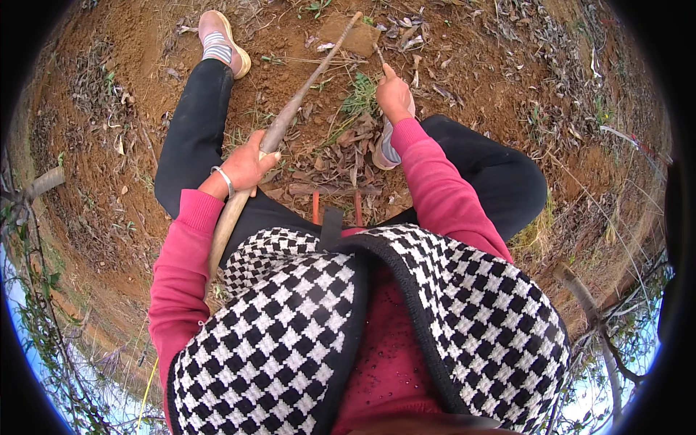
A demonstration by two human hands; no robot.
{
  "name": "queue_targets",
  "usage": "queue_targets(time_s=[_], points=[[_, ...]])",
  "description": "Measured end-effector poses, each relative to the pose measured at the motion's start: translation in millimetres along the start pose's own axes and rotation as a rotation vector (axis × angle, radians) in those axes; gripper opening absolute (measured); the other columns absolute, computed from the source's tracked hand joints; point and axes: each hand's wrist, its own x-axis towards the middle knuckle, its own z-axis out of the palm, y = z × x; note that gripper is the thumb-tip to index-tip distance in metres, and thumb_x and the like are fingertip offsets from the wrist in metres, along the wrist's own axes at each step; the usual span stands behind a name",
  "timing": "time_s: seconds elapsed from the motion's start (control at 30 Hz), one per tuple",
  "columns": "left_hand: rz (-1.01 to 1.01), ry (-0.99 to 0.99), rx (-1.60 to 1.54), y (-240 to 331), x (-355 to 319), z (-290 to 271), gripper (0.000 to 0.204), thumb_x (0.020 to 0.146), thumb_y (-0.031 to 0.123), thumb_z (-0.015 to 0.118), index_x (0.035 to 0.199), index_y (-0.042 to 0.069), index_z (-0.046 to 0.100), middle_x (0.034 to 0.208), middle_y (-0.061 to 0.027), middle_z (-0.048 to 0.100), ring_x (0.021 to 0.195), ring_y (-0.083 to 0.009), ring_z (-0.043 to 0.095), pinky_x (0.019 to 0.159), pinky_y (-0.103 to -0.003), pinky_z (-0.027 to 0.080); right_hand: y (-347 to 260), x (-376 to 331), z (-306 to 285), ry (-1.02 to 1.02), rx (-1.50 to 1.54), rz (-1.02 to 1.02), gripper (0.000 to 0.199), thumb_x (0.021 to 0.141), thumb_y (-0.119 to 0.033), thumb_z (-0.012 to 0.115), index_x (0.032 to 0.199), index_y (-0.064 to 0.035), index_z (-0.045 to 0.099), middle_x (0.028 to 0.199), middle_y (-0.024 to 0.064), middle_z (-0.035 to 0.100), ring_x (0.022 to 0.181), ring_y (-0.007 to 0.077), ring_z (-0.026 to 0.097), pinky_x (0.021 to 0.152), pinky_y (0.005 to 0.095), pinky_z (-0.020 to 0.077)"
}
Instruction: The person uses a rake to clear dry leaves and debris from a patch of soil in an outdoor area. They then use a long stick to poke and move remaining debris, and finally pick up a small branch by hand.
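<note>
My left hand (246, 165), with a bracelet at the wrist, is wrapped around a long wooden handle (293, 109). The handle slants from beside my left forearm up to the far middle, and its far end lies by a flat, soil-coloured blade (351, 36), like that of a hoe. My right hand (394, 94) is closed on a thin stick (379, 53), whose tip reaches the right edge of the blade. The stick's lower end is hidden in my fingers.
Brown soil (134, 54) with dry leaves lies all around. A green weed tuft (360, 98) grows left of my right hand. Between my legs are a short wooden bar (333, 190) and two orange-red bars (316, 207). Bare branches (580, 293) stand at the lower right.
</note>
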Motion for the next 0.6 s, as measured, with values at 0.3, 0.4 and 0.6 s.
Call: queue_targets(time_s=[0.3,0.4,0.6], points=[[-0.069,-0.033,0.034,16,-5,-7,0.057,0.093,0.030,0.059,0.134,0.002,0.032,0.086,-0.0190,0.064,0.043,-0.0218,0.059,0.049,-0.036,0.053,1,5,4,0.061,0.041,-0.064,0.041,0.091,-0.022,0.051,0.132,-0.0195,0.057,0.097,0.0243,0.067,0.092,0.0415,0.064,0.084,0.0481,0.0493],[-0.028,-0.010,0.060,16,-5,-6,0.060,0.093,0.032,0.059,0.137,0.002,0.030,0.088,-0.0197,0.064,0.042,-0.0212,0.059,0.050,-0.036,0.054,4,-5,10,0.039,0.028,-0.048,0.041,0.092,-0.023,0.050,0.132,-0.0206,0.056,0.095,0.0234,0.068,0.089,0.0412,0.065,0.081,0.0488,0.0500],[-0.081,-0.018,0.050,19,-6,-5,0.064,0.093,0.032,0.059,0.140,0.002,0.027,0.089,-0.0199,0.065,0.043,-0.0210,0.059,0.048,-0.036,0.053,3,-11,18,0.066,0.024,-0.036,0.041,0.092,-0.021,0.050,0.133,-0.0201,0.055,0.094,0.0212,0.069,0.088,0.0401,0.066,0.079,0.0499,0.0508]])
